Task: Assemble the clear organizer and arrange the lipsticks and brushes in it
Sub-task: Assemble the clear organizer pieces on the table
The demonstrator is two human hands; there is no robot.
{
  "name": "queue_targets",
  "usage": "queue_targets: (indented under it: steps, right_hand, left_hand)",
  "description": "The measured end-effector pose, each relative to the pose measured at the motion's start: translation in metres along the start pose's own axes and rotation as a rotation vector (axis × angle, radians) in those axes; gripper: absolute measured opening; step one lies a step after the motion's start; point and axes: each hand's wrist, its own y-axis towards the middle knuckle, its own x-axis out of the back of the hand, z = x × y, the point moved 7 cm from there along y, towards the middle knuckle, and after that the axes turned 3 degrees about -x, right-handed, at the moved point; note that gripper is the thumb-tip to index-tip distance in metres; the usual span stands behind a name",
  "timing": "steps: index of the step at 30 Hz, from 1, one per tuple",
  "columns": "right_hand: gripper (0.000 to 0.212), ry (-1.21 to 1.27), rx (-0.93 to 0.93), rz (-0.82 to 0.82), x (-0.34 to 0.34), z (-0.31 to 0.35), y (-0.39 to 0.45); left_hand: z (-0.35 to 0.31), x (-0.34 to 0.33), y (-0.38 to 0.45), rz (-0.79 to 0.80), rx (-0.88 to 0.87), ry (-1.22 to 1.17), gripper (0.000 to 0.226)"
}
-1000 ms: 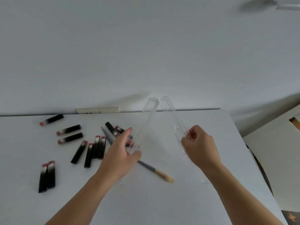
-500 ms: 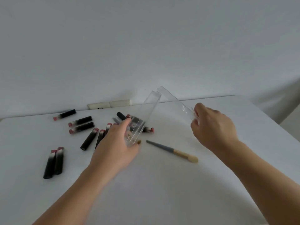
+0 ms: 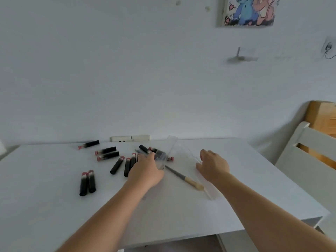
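My left hand (image 3: pixel 146 171) grips the near end of a clear organizer piece (image 3: pixel 168 150), which slants up and away over the lipsticks. A second clear organizer piece (image 3: pixel 209 190) lies flat on the white table (image 3: pixel 181 215), and my right hand (image 3: pixel 212 164) rests on it with loosely spread fingers. Between the two pieces lies a brush (image 3: pixel 184 178) with a grey handle and a beige tip. Several black lipsticks with pink ends are scattered left of my left hand, among them a pair (image 3: pixel 87 182) side by side. Some lipsticks are hidden behind my left hand.
The table meets the wall at the back, where a white socket strip (image 3: pixel 131 138) sits. Off the table's right edge stand a white slatted chair (image 3: pixel 309 153) and a wooden frame (image 3: pixel 321 115). A cartoon picture (image 3: pixel 249 10) hangs high on the wall.
Both hands came down toward the table. The right piece went from held up to lying flat, and my right hand's grip loosened. The left piece dropped lower. The view pulled back and up.
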Motion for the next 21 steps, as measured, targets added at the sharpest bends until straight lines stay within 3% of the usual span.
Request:
queue_targets:
  steps: [5,14,21]
  right_hand:
    - [0.029,0.053,0.010,0.016,-0.014,0.004,0.011]
    - [0.049,0.277,0.164,0.084,-0.022,-0.008,0.026]
    - [0.025,0.569,0.162,0.144,-0.014,-0.048,0.038]
  left_hand:
    - [0.009,0.000,0.010,-0.003,0.022,0.021,0.076]
    - [0.009,0.004,0.017,-0.123,-0.030,0.140,0.071]
    - [-0.007,0.015,0.017,-0.204,-0.112,0.137,0.059]
